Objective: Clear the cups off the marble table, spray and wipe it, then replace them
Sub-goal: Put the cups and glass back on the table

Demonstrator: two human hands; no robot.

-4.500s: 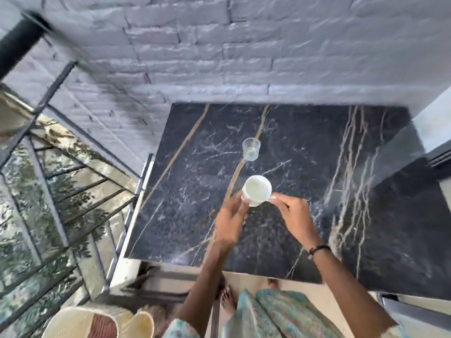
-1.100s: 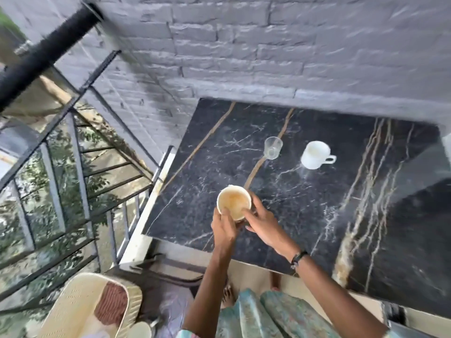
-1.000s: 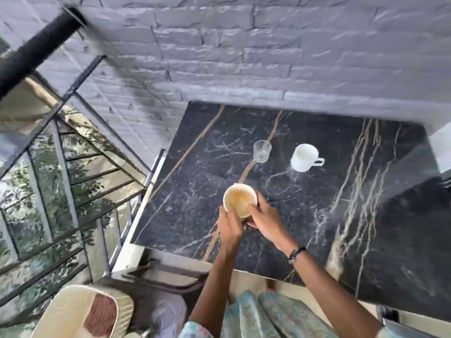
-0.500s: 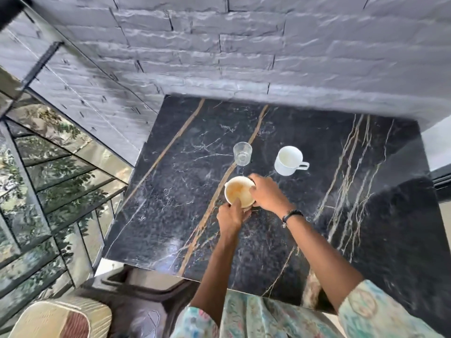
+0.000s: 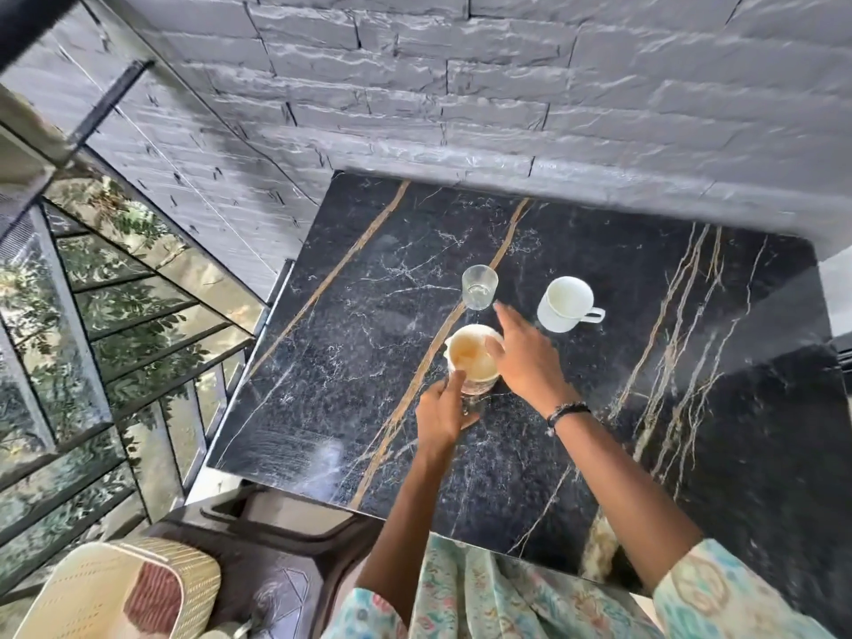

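Observation:
A cream cup (image 5: pixel 468 357) with a brownish inside stands on the black marble table (image 5: pixel 369 362), near its middle. My left hand (image 5: pixel 440 415) is at the cup's near side, index fingertip and thumb against its wall. My right hand (image 5: pixel 525 362) lies over the cup's right rim with its fingers spread and stretched toward the back. Behind the cup stands a small clear glass (image 5: pixel 479 288). To the right of the glass is a white mug (image 5: pixel 565 304), handle pointing right.
A grey brick wall (image 5: pixel 461 108) runs along the table's far edge. A glass railing (image 5: pixel 92 315) borders the left side. A dark chair (image 5: pixel 286 546) and a cream woven basket (image 5: pixel 106 592) sit below the table's near left corner.
The cream cup has been carried forward and set down on the marble behind the near edge. My right hand has loosened and spread its fingers; the white mug was placed earlier.

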